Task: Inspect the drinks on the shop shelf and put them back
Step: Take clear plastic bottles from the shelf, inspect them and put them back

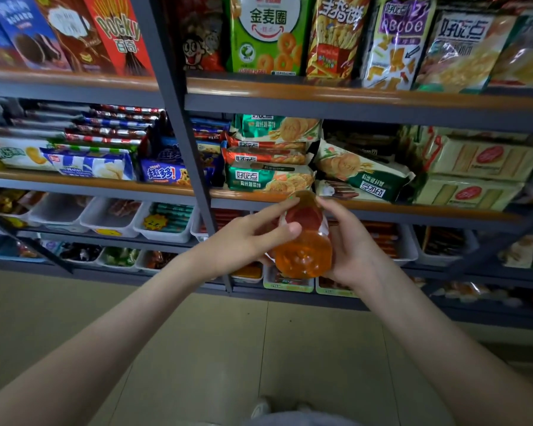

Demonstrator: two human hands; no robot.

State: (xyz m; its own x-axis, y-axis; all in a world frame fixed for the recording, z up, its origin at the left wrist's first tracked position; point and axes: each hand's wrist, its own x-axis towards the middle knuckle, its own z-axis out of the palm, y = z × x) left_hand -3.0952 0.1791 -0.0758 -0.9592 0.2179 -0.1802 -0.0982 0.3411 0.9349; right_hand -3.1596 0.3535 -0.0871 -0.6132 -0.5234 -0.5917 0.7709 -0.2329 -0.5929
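A clear plastic bottle (pixel 305 253) of orange drink with a red label is held tilted in front of the shelves, its base pointing toward me and its cap end away. My left hand (pixel 246 238) grips its left side, thumb across the label. My right hand (pixel 348 244) cups its right side, fingers behind the bottle. Both hands are closed around it at mid-height of the shelving (pixel 382 210).
Grey metal shelves with wooden edges hold biscuit packets (pixel 268 179), snack bags (pixel 265 35) and Pocky boxes (pixel 117 35). White bins (pixel 111 219) of small snacks fill the lower tiers. A grey upright post (pixel 182 133) divides the bays. Beige tiled floor (pixel 228 348) lies below.
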